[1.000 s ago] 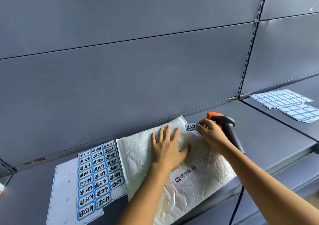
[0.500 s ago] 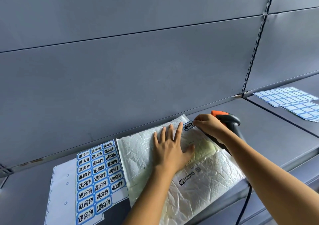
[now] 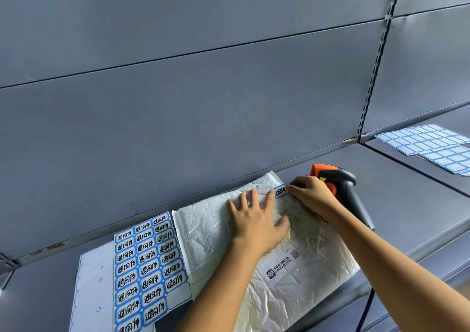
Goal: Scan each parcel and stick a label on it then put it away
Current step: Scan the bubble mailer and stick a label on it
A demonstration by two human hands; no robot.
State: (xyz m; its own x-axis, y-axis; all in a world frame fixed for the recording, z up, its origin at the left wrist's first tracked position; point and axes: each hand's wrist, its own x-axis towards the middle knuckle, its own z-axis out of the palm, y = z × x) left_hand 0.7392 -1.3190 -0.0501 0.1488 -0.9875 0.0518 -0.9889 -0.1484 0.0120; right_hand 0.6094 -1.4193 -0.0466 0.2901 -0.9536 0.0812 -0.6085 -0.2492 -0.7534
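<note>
**Inspector A:** We start nearest. Where is the parcel?

**Inspector B:** We find the padded mailer (image 3: 203, 230) flat on the shelf (image 3: 407, 204), its long axis running from 7 to 1 o'clock. The printed label sheet (image 3: 150, 260) lies just beside it at 9 o'clock.

**Inspector A:** And the hands?

**Inspector B:** The left hand (image 3: 254, 224) lies flat on the mailer's middle, fingers spread, pressing down. The right hand (image 3: 312, 196), fingers bunched, pinches the label (image 3: 280, 191) by its 3 o'clock end. The label sits over the mailer's far corner, at 1 o'clock from the left fingertips. We cannot tell whether it is stuck down.

**Inspector A:** Judgement?

**Inspector B:** The right hand is nearer. We judge the label wants laying toward 9 o'clock, then smoothing. Beyond, the barcode scanner (image 3: 348, 191) lies just behind the right hand. Blank label sheets (image 3: 429, 145) lie well apart, toward 2 o'clock.
</note>
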